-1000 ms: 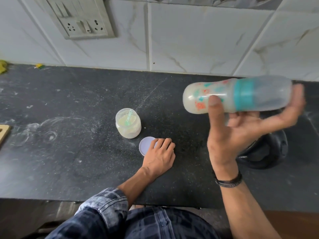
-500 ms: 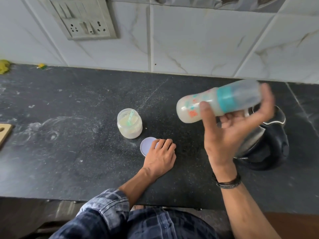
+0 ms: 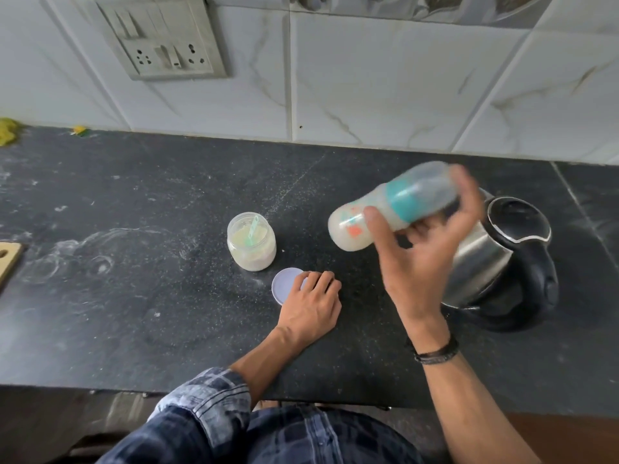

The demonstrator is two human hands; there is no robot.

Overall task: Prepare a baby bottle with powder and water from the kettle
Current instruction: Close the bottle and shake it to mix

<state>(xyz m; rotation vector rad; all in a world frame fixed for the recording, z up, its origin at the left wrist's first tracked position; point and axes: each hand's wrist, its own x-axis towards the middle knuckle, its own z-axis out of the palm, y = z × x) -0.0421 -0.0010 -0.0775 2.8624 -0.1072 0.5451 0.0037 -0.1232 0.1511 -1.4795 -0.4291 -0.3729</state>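
Right fingers (image 3: 465, 192): wrapped over the capped end of the bottle (image 3: 398, 200), thumb pressed on its printed body; grasping it. Blurred by motion.
Right hand (image 3: 425, 262): raised above the counter (image 3: 134, 296), palm toward the camera, a dark wristband (image 3: 435, 353) on the wrist.
Bottle: held in the air, tilted, base down to the left, capped end up to the right. Teal collar, clear cap, milky contents filling the body. It hangs in front of the kettle (image 3: 502, 249), clear of the counter.
Left fingers (image 3: 321, 283): loosely bent and relaxed, grasping nothing; the tips rest on the right edge of the lid (image 3: 286, 286).
Left hand (image 3: 311, 309): lying knuckles up on the counter, forearm bare, a rolled checked sleeve (image 3: 207, 400) above it.
Lid: round, pale lilac, flat on the counter, just in front of the jar (image 3: 251, 242).
Jar: clear, open, upright, partly filled with pale powder; a green scoop (image 3: 253, 229) stands in it, leaning. Apart from the lid and from the bottle.
Kettle: steel body, black lid and handle, upright at the right of the counter, behind the right hand.
Counter: dark stone, dusted with white powder and smeared rings at the left.
Board (image 3: 8, 262): wooden, a corner only, at the left edge.
Scraps (image 3: 6, 130): yellow, at the far left where the counter meets the wall (image 3: 368, 78).
Wall: white veined tiles; a socket plate (image 3: 167, 45) at upper left.
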